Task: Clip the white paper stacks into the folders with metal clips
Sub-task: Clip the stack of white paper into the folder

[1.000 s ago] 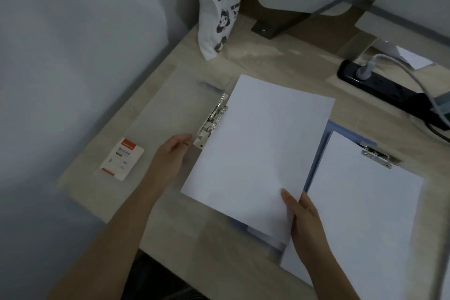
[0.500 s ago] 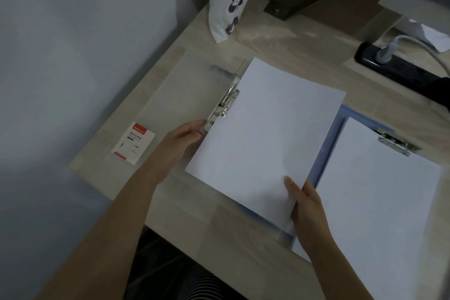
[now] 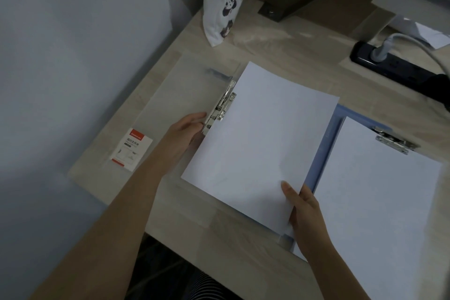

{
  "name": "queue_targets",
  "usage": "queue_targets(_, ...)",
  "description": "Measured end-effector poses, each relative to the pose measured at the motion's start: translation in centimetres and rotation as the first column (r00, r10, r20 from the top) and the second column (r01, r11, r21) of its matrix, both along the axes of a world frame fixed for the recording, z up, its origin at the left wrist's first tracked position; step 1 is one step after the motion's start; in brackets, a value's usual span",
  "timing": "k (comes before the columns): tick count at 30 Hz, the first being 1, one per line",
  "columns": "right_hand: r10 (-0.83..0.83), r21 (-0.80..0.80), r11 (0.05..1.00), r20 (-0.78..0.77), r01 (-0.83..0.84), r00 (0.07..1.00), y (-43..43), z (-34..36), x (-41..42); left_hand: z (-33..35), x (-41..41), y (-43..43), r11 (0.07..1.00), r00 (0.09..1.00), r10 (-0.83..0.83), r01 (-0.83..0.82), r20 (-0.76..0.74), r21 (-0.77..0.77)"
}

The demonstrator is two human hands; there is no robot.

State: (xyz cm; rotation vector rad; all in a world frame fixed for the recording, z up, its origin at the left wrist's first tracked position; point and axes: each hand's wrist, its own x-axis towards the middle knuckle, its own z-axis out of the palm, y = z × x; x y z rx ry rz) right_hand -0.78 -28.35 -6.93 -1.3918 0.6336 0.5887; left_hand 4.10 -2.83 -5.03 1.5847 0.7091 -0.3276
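A white paper stack (image 3: 258, 143) lies tilted over a clear folder (image 3: 185, 95) opened flat on the desk. My right hand (image 3: 306, 217) pinches the stack's near right corner, thumb on top. At the stack's left edge stands the folder's metal clip (image 3: 220, 107); my left hand (image 3: 185, 133) has its fingertips on the clip's near end. To the right, a blue folder (image 3: 326, 143) holds a second white paper stack (image 3: 379, 202) under its own metal clip (image 3: 395, 142).
A small white and red card (image 3: 131, 150) lies at the desk's left edge. A printed white bag (image 3: 225, 0) stands at the back. A black power strip (image 3: 394, 64) with a grey cable sits at the back right.
The view has shifted and come closer. My left hand reached forward to the clip's near end. My right hand keeps its hold on the stack's corner.
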Motion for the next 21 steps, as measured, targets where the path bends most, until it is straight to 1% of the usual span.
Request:
queue_targets(3, -0.011, 0.012, 1.000, 0.000, 0.011, 1.000, -0.1, 0.0, -0.2, 0.1, 2.2, -0.4, 1.000, 1.000, -0.008, 0.008, 0.003, -0.012)
queue_targets(8, -0.003, 0.025, 1.000, 0.008, 0.003, 1.000, 0.0, 0.0, -0.7, 0.2, 4.9, -0.8, 0.996, 0.995, -0.093, 0.093, 0.041, 0.003)
queue_targets(10, -0.012, 0.025, 1.000, 0.013, 0.011, 1.000, 0.0, -0.1, -0.8, 0.3, 5.6, -0.9, 0.995, 0.994, -0.105, 0.104, 0.041, 0.006)
queue_targets(15, -0.015, 0.025, 1.000, 0.017, 0.014, 1.000, 0.2, -0.1, -0.8, 1.1, 6.5, -1.2, 0.995, 0.999, -0.046, 0.044, -0.020, -0.094)
queue_targets(17, -0.016, 0.028, 0.999, 0.010, 0.016, 1.000, 0.2, 0.0, -0.7, 1.2, 6.5, -1.2, 0.990, 0.998, -0.047, 0.041, -0.043, -0.134)
queue_targets(21, -0.022, 0.035, 0.999, 0.000, 0.022, 1.000, 0.1, 0.0, -0.6, 0.9, 5.3, -0.8, 0.986, 0.997, -0.072, 0.072, 0.000, -0.152)
